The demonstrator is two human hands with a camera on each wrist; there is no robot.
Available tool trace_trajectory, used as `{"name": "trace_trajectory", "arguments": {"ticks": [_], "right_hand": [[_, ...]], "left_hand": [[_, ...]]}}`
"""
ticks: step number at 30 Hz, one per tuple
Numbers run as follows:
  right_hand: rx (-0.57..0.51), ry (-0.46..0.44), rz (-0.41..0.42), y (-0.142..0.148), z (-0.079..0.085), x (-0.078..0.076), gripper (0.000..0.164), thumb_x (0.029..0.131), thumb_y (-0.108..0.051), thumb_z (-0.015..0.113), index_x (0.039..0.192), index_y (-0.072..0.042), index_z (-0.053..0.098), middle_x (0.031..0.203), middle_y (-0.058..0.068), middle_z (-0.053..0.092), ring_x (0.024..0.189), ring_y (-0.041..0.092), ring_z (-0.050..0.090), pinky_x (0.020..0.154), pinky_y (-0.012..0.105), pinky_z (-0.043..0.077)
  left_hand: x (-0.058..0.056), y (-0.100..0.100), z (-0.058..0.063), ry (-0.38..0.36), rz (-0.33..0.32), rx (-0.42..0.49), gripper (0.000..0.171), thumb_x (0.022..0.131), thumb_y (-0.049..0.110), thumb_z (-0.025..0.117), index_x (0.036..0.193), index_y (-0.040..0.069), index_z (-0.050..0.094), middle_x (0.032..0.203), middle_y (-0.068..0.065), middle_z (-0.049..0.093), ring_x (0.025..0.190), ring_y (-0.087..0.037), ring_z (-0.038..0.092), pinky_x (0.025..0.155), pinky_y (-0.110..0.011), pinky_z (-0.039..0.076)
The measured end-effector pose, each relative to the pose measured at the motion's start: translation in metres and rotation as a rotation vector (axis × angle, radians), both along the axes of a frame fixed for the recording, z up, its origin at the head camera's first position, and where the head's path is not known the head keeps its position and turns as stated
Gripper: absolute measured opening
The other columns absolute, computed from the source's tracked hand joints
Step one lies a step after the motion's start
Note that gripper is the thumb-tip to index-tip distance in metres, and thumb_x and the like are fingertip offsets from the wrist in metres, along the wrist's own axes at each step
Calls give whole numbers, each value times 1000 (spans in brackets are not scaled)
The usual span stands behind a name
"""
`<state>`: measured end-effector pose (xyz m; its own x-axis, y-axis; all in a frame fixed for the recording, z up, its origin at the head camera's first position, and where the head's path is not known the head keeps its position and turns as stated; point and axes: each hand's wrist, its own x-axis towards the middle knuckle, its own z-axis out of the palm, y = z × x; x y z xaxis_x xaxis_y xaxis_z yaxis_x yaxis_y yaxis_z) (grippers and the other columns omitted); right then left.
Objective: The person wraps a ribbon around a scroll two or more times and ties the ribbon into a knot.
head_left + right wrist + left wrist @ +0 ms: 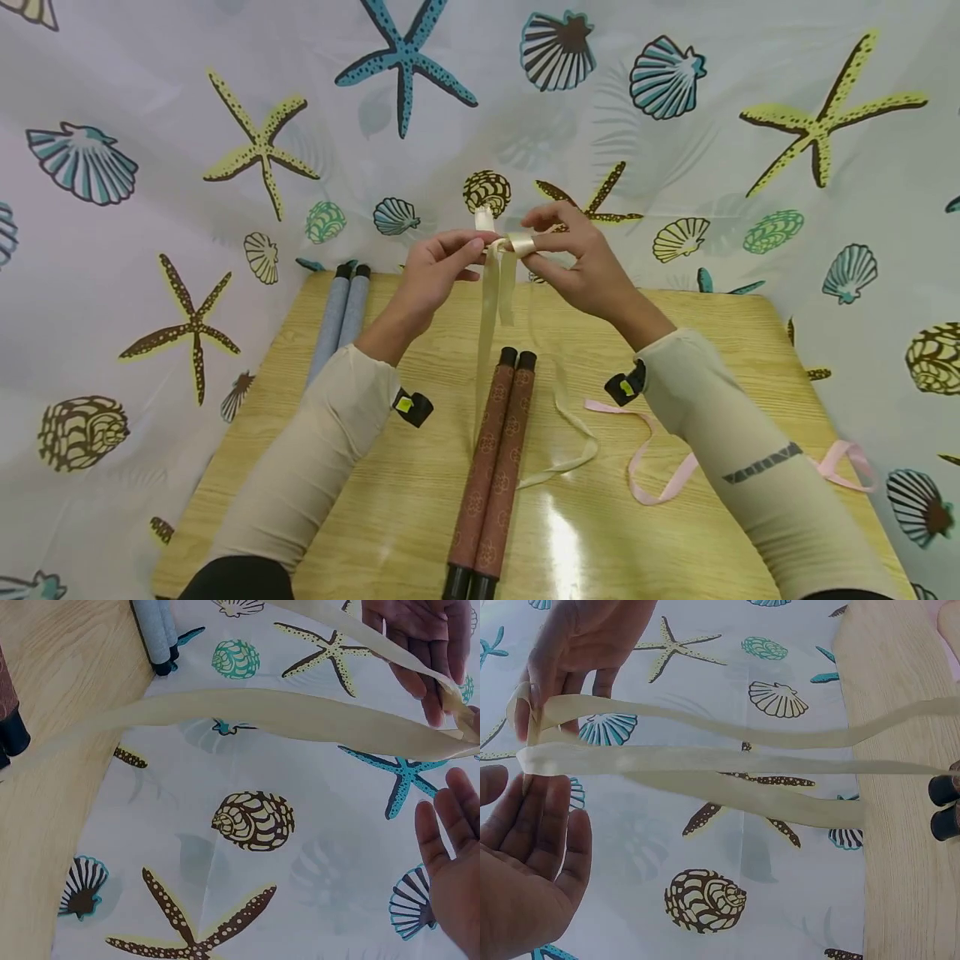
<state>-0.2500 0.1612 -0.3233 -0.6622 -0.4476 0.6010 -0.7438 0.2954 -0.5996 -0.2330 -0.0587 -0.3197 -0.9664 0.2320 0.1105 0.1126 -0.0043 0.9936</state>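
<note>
A cream satin ribbon is held up above the far part of the table, with a loop and a crossing between the two hands. My left hand pinches it between thumb and fingers near the crossing. My right hand pinches the looped part, and a band of ribbon passes around its index finger. In the left wrist view several ribbon strands run from the hands toward the table. The right wrist view shows one wide strand and my right hand at the edge.
Two reddish-brown patterned rolls with black end caps lie side by side below the hands. Two blue-grey rolls lie at the far left of the wooden table. A pink ribbon curls at the right, partly under the right arm.
</note>
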Motion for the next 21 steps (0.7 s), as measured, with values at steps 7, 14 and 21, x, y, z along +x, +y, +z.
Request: {"name": "trace_trajectory", "arguments": {"ticks": [7,14,21], "right_hand": [[-305,-262,171,10,-1,9,16,94,3,64,105,11,72,105,-4,55,86,14,49,72,23,44],[-364,-315,180,28,-5,15,24,91,9,64,103,-6,78,95,-3,67,77,9,56,67,20,50],[-357,-342,127,53,-11,23,22,91,11,63,105,0,76,91,-3,65,75,9,49,65,21,44]], "left_hand": [[0,-6,5,134,101,-6,17,93,10,70,106,-1,73,85,14,70,78,-6,63,71,-21,52],[-4,-26,2,148,206,37,17,89,6,74,98,19,66,77,14,67,70,-5,60,66,-19,51],[-7,-59,1,114,248,95,21,89,4,73,101,18,62,75,14,70,68,-4,62,65,-18,51]]}}
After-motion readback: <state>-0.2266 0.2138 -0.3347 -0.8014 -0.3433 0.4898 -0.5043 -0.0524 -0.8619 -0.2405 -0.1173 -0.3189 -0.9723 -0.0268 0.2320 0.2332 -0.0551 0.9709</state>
